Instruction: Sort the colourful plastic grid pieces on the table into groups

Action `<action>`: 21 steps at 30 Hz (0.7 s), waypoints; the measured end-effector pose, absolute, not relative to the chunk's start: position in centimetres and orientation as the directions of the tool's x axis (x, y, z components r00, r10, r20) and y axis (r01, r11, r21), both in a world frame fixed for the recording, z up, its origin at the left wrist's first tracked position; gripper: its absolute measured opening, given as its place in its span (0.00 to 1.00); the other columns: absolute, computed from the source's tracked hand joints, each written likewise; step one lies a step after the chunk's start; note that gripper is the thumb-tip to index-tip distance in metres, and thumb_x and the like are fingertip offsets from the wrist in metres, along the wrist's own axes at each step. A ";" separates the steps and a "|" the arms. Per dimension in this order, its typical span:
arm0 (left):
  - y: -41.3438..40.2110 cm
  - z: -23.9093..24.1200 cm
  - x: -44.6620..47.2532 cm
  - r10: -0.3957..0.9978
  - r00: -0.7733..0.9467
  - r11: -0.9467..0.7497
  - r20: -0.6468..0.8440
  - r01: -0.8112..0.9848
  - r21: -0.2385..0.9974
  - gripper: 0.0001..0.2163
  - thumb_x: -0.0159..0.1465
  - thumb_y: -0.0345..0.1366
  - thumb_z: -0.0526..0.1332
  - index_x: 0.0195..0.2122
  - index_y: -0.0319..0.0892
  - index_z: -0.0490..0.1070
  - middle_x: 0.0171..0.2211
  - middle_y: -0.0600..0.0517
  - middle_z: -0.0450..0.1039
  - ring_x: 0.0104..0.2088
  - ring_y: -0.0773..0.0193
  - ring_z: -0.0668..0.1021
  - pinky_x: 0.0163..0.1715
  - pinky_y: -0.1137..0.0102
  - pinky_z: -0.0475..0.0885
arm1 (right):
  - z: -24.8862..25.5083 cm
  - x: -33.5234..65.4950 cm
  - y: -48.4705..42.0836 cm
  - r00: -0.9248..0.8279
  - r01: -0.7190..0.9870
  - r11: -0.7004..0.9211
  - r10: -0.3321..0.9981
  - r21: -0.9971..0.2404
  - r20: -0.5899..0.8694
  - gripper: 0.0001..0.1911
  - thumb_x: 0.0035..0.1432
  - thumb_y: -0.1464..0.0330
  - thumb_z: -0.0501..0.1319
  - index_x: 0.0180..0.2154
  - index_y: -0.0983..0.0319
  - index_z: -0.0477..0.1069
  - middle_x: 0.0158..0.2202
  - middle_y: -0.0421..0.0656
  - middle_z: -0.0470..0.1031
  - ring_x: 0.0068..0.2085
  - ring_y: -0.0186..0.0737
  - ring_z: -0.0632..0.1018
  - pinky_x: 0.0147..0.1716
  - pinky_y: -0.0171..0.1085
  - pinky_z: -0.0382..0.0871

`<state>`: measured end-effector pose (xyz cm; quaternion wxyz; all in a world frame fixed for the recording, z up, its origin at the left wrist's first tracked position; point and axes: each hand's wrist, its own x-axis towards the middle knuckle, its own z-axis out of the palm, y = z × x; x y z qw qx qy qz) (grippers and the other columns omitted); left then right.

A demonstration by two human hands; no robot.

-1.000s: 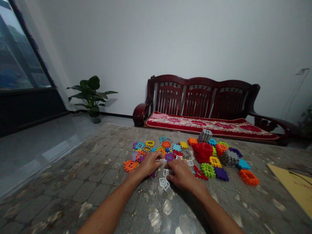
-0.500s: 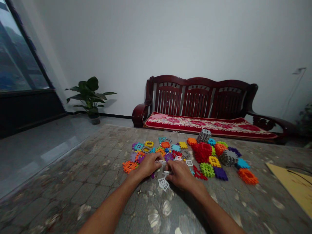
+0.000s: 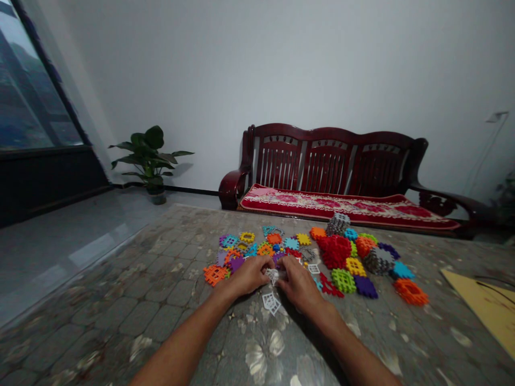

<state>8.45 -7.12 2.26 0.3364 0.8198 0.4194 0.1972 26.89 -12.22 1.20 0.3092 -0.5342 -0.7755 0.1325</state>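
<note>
Between my two hands are white lattice window pieces [image 3: 272,276], partly covered by the fingers. My left hand [image 3: 252,274] pinches them from the left. From the right, my right hand [image 3: 296,280] grips them with thumb and fingers closed. Just below the hands, loose white window pieces [image 3: 271,303] lie on the patterned tablecloth [image 3: 225,343]. Another white window piece [image 3: 313,268] rests to the right of my right hand. Purple toothed tiles [image 3: 236,264] and an orange toothed tile [image 3: 215,274] lie beside my left hand.
Right of the hands stand a red block cluster [image 3: 335,251], a green block [image 3: 343,280], grey blocks [image 3: 379,260] and an orange block [image 3: 411,291]. A yellow board [image 3: 478,305] lies at the far right. Behind the table are a wooden bench [image 3: 325,166] and a potted plant [image 3: 151,155].
My right hand has lifted a white window piece from near the loose ones and moved up beside my left hand. The white pieces in both hands are now together.
</note>
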 end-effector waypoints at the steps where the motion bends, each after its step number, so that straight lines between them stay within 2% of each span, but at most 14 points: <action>1: -7.1 2.3 8.4 0.820 0.571 -0.423 0.039 0.559 0.713 0.12 0.51 0.26 0.60 0.36 0.41 0.75 0.31 0.56 0.74 0.32 0.65 0.73 0.32 0.73 0.63 | 1.1 26.9 -12.2 -0.240 0.748 0.392 0.912 -0.535 0.332 0.15 0.50 0.79 0.58 0.40 0.59 0.66 0.40 0.42 0.71 0.41 0.40 0.71 0.39 0.35 0.61; 5: -7.1 2.6 8.4 0.826 0.561 -0.426 0.058 0.552 0.717 0.13 0.50 0.25 0.60 0.36 0.41 0.75 0.34 0.54 0.76 0.35 0.64 0.74 0.35 0.73 0.65 | 0.8 26.9 -12.2 -0.230 0.777 0.358 0.927 -0.518 0.297 0.13 0.51 0.79 0.59 0.39 0.60 0.68 0.40 0.43 0.71 0.43 0.41 0.72 0.41 0.36 0.63; 10: -7.5 3.1 8.5 0.822 0.569 -0.426 0.027 0.583 0.692 0.10 0.52 0.27 0.61 0.34 0.42 0.76 0.33 0.54 0.77 0.35 0.64 0.75 0.34 0.73 0.65 | 1.1 26.8 -12.5 -0.211 0.831 0.318 0.940 -0.457 0.269 0.09 0.54 0.76 0.60 0.38 0.59 0.70 0.40 0.43 0.72 0.42 0.42 0.73 0.39 0.36 0.63; 15: -8.0 3.6 8.6 0.854 0.520 -0.395 0.008 0.638 0.661 0.10 0.52 0.26 0.61 0.34 0.42 0.78 0.33 0.53 0.78 0.34 0.63 0.75 0.35 0.72 0.64 | 0.9 26.6 -12.5 -0.196 0.809 0.304 0.946 -0.502 0.256 0.07 0.55 0.76 0.60 0.35 0.59 0.70 0.38 0.42 0.72 0.39 0.40 0.73 0.37 0.35 0.61; 21: -7.9 2.9 8.9 0.841 0.541 -0.381 0.004 0.587 0.715 0.11 0.52 0.25 0.59 0.33 0.41 0.77 0.29 0.54 0.75 0.31 0.65 0.73 0.31 0.74 0.63 | 0.3 26.6 -12.2 -0.196 0.759 0.346 0.929 -0.551 0.314 0.05 0.55 0.76 0.61 0.34 0.60 0.70 0.37 0.42 0.71 0.39 0.39 0.72 0.37 0.35 0.61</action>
